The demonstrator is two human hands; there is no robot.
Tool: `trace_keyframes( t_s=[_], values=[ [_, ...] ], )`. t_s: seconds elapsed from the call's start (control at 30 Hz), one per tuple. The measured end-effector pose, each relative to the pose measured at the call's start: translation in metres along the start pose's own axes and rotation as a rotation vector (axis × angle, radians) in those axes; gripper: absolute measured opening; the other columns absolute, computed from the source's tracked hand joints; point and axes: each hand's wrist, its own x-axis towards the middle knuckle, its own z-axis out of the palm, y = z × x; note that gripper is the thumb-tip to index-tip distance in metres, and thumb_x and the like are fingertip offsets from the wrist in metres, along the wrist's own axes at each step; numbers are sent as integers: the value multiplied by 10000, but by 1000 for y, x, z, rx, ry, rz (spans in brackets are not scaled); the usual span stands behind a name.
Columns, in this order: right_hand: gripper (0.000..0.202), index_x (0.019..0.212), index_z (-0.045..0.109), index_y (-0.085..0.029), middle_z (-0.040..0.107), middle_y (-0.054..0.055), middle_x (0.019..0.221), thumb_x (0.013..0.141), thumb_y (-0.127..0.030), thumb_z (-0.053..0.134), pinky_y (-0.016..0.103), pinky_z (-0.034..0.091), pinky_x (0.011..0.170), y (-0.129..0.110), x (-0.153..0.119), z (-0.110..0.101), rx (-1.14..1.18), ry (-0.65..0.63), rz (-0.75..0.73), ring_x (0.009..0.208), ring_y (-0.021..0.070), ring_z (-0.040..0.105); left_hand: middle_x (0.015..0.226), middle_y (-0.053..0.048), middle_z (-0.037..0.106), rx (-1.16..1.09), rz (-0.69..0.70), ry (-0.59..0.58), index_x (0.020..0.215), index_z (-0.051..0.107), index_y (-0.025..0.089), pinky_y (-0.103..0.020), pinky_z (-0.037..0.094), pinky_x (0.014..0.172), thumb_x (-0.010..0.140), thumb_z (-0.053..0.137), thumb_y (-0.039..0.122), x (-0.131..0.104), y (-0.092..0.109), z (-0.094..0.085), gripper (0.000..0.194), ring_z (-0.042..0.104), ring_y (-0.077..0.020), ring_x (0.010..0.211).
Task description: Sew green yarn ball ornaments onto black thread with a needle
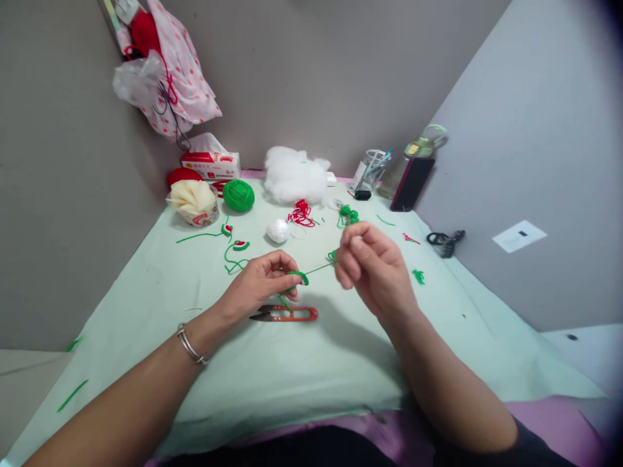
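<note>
My left hand pinches a small green crocheted piece between thumb and fingers. From that piece a thin green strand of yarn runs taut to the right. My right hand is closed at the strand's other end, raised higher than the left; whether a needle is also in its fingers is hidden. A green tail hangs under the left hand, over orange-handled thread snips lying on the table. Left of the hands lie two small red, white and green crocheted pieces, one of them a curved piece.
A pale green cloth covers the table. Farther back are a green yarn ball, a white yarn ball, white stuffing, tangled red yarn, a tissue box, a tub, a glass and a phone.
</note>
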Motion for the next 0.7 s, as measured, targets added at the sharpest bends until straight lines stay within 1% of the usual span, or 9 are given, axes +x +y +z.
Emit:
trace_keyframes(
  t_s=[0.07, 0.1, 0.13, 0.2, 0.27, 0.33, 0.4, 0.57, 0.7],
  values=[
    [214, 901, 534, -217, 402, -89, 531, 943, -398, 639, 222, 366, 442, -4, 4, -7, 4, 79, -31, 436, 87, 449, 766, 28, 652, -7, 4, -12, 879, 591, 178, -278, 545, 706, 801, 775, 334, -1, 2, 0, 253, 683, -133, 702],
    [204, 909, 547, -216, 408, -84, 538, 942, -393, 641, 224, 357, 445, -5, 5, -9, -27, 84, -35, 446, 89, 445, 770, 28, 651, -8, 8, -12, 872, 593, 178, -279, 544, 712, 795, 781, 328, -1, 3, -1, 253, 685, -133, 707],
    [185, 925, 566, -214, 430, -76, 547, 948, -383, 634, 228, 355, 453, -7, 5, -12, -83, 67, -35, 461, 92, 449, 767, 28, 650, -6, 13, -8, 865, 594, 178, -280, 541, 717, 790, 786, 321, -2, 4, -1, 250, 685, -135, 709],
    [142, 950, 617, -206, 520, -43, 607, 959, -347, 626, 238, 373, 487, -8, 6, -16, -261, 4, -44, 520, 102, 483, 767, 22, 657, 6, 27, 4, 859, 600, 178, -288, 537, 730, 787, 787, 308, -2, 5, -2, 240, 682, -139, 716],
    [106, 936, 674, -201, 608, 4, 735, 953, -300, 638, 255, 415, 558, -8, 6, -18, -481, -70, -106, 635, 119, 541, 783, 12, 667, 19, 44, 3, 870, 613, 178, -297, 533, 750, 789, 784, 307, -2, 6, -2, 229, 678, -143, 730],
    [93, 917, 716, -210, 630, 31, 858, 950, -254, 641, 273, 446, 643, -6, 5, -20, -671, -130, -205, 759, 138, 571, 798, 7, 671, 32, 54, -1, 885, 627, 179, -303, 529, 764, 792, 781, 312, -3, 6, -2, 224, 674, -145, 742],
    [126, 933, 732, -232, 609, 35, 893, 966, -221, 610, 281, 454, 683, -4, 5, -22, -796, -171, -284, 813, 147, 571, 805, 8, 671, 46, 57, 0, 893, 634, 182, -303, 526, 769, 792, 781, 324, -3, 7, -3, 228, 673, -147, 749],
    [163, 950, 723, -243, 566, 30, 886, 976, -170, 579, 283, 453, 691, 0, 5, -23, -977, -209, -325, 806, 144, 565, 808, 10, 679, 62, 39, 4, 898, 633, 190, -291, 517, 762, 794, 782, 347, -4, 8, -2, 240, 670, -146, 759],
    [162, 948, 720, -230, 564, 29, 888, 967, -141, 586, 282, 455, 701, 0, 5, -23, -1020, -231, -335, 814, 143, 572, 809, 16, 675, 63, 36, -6, 895, 632, 189, -277, 508, 763, 804, 778, 336, -4, 9, -2, 227, 664, -133, 755]
  ],
)
